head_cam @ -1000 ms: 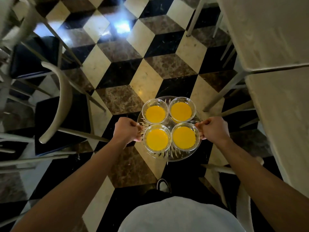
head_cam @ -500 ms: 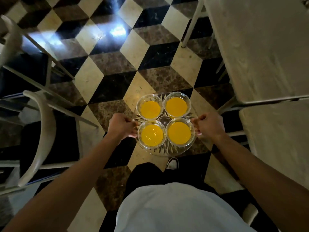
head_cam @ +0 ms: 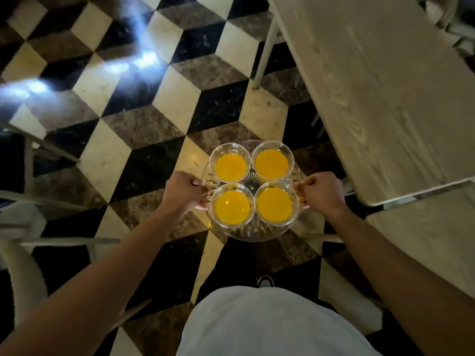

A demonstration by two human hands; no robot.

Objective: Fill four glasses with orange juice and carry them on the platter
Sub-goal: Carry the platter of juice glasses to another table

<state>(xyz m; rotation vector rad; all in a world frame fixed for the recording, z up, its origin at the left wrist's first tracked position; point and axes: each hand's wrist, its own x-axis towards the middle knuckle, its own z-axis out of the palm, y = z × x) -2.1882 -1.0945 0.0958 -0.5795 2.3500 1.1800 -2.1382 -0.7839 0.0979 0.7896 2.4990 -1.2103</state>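
Note:
A round cut-glass platter (head_cam: 253, 233) is held level in the air over the floor, in front of my body. Several clear glasses stand on it in a square, each holding orange juice: far left (head_cam: 230, 167), far right (head_cam: 272, 164), near left (head_cam: 232, 207), near right (head_cam: 274, 204). My left hand (head_cam: 183, 191) is closed on the platter's left edge. My right hand (head_cam: 321, 192) is closed on its right edge. The fingers under the rim are hidden.
A pale wooden table (head_cam: 380, 93) runs along the right, its white leg (head_cam: 264, 52) on the floor, with a second tabletop (head_cam: 431, 242) nearer. White chairs (head_cam: 23, 227) with dark seats stand on the left. The floor (head_cam: 159, 104) is a black, cream and brown cube pattern.
I have walked forward with the platter: the floor tiles and left chairs slid back, and the table on the right came nearer. Both hands keep the same hold.

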